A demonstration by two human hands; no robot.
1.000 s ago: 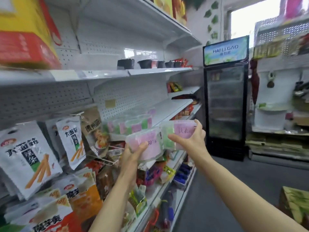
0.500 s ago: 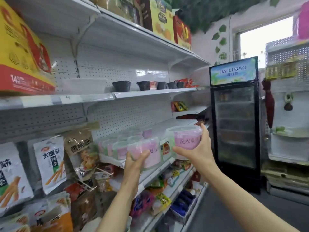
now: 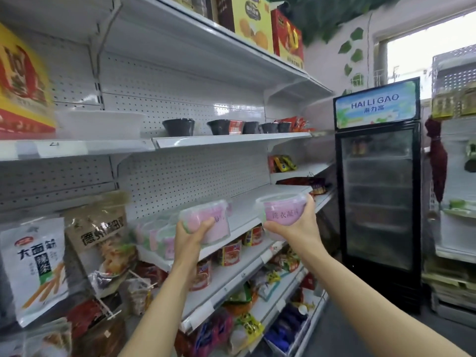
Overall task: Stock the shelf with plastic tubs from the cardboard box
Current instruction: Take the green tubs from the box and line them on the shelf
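Observation:
My left hand grips a clear plastic tub with a pink label, tilted, just above the front edge of the white middle shelf. My right hand holds a second pink-labelled tub upright from below, further right over the same shelf. Several more tubs stand in a row on that shelf, left of my left hand. The cardboard box is out of view.
Red cans line the shelf below. Snack bags hang at the left. Black bowls sit on the shelf above. A black glass-door fridge stands at the aisle's end, with another rack on the right.
The view has tilted upward and both hands have risen with their tubs toward the middle shelf. The two tubs have drawn apart, the right one moving further right.

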